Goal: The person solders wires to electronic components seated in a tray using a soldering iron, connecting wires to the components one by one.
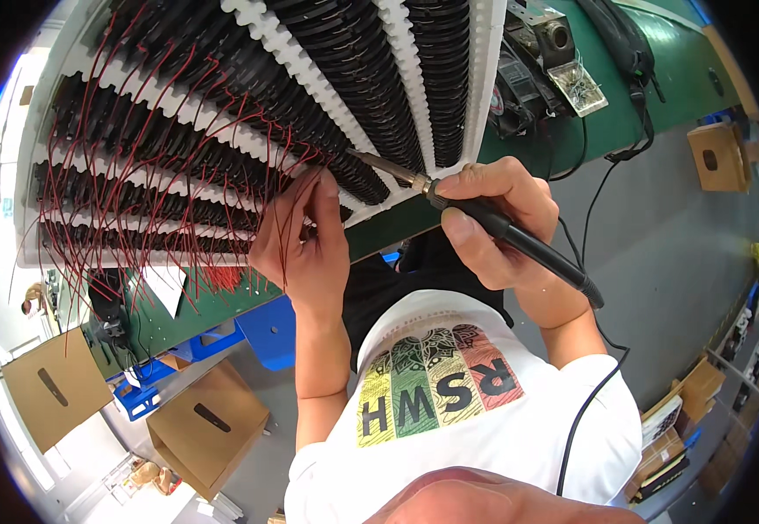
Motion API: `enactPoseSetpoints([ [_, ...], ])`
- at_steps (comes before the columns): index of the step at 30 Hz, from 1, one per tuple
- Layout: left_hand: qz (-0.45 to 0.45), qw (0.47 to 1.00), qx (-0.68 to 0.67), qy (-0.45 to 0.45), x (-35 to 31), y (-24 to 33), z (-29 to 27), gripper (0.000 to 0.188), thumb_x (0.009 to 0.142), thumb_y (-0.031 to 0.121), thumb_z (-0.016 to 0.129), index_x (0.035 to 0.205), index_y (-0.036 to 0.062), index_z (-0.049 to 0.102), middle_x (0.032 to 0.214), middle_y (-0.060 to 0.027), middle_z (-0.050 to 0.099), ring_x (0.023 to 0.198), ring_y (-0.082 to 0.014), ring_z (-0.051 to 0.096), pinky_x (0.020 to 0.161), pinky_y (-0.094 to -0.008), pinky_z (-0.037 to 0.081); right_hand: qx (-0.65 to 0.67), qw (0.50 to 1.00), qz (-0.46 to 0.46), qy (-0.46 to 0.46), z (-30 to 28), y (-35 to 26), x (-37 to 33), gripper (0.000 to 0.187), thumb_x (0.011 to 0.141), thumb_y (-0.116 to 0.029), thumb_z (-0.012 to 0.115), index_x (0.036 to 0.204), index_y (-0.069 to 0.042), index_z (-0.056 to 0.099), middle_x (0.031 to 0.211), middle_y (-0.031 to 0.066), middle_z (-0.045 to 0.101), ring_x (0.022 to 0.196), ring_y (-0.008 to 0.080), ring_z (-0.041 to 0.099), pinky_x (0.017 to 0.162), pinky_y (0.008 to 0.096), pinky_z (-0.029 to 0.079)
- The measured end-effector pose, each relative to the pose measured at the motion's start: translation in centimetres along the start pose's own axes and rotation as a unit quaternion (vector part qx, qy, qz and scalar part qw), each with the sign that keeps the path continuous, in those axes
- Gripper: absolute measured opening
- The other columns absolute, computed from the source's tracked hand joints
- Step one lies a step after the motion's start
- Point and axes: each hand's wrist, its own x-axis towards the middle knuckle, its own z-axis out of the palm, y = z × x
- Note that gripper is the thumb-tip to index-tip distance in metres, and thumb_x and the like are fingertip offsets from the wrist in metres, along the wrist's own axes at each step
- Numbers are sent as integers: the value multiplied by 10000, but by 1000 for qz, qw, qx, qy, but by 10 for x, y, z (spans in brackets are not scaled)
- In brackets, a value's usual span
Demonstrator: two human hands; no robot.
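My right hand (506, 223) grips the black handle of a soldering iron (558, 266), its metal tip pointing left at a row of black ring-like parts (336, 44). Close to that tip, my left hand (301, 249) has thumb and fingers pinched on a thin red wire at the row's near end. Whether the tip touches a part I cannot tell. The black parts stand packed in rows in a white notched tray (489, 61). Many red wires (148, 166) trail loosely over the left rows and hang past the tray's near edge.
On the green bench (681, 65), a soldering stand with a small metal dish (579, 89) and a black strap (620, 44) lie right of the tray. The iron's cord (602, 384) runs down past my right arm. Cardboard boxes (209, 428) and a blue bin (270, 336) stand lower left.
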Motion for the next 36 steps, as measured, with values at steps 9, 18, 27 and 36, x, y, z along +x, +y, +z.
enactPoseSetpoints([
  [9,68,989,89,-93,17,12,-17,58,830,30,750,886,39,763,846,-49,743,614,-158,609,546,-249,457,-28,1000,-4,-11,2,-7,8,172,811,-72,669,946,28,639,671,47,642,432,86,390,441,204,311],
  [18,41,984,96,-146,32,23,-24,63,825,66,748,877,32,756,828,-55,742,612,-192,620,582,-274,479,-18,1000,-17,-11,7,-2,14,176,792,-74,673,933,29,652,623,25,621,423,82,395,436,198,311],
  [27,15,983,86,-162,35,23,-25,64,817,77,749,857,27,750,834,-57,752,633,-210,650,615,-291,496,-33,998,-26,-35,8,-6,25,168,783,-65,662,920,33,662,604,14,603,423,86,394,433,204,309],
  [36,-2,984,76,-160,35,23,-24,60,809,79,751,844,31,750,834,-51,755,638,-217,657,624,-287,499,-41,997,-29,-51,4,-12,25,165,786,-55,652,925,34,659,586,6,579,431,83,384,442,206,298],
])
